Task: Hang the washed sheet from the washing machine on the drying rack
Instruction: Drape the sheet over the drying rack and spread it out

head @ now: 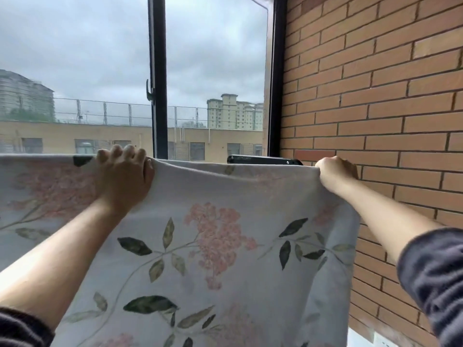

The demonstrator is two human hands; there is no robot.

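The sheet (225, 246), pale grey with pink blossoms and dark leaves, hangs as a broad curtain across the near middle of the view, its top edge raised in front of the window frame (157, 71) and its right border falling close to the brick wall (375, 96). The left hand (124, 176) takes the top edge left of centre: four fingers lie close together and hook over the fold to the far side, while the thumb presses the near face. The right hand (337, 170) is closed in a fist round the bunched top right corner; its fingertips are hidden behind the knuckles. Just beyond the edge, between the hands and nearer the right one, a black bar (263, 160) shows, probably an arm of the drying rack. Whether the cloth already rests on a rail I cannot tell, though left of the left hand the edge runs very straight. Between the two grips the edge dips a little and the cloth below falls in loose folds, so it looks soft and limp with no stiffness of its own. Fresh from the wash it is likely damp, heavier than it looks and a little clingy, but not fragile. The top edge seems the sound place to hold, hands wide apart and near the corners, with whole fingers wrapped over. Draped unevenly, it may slide toward the longer side.
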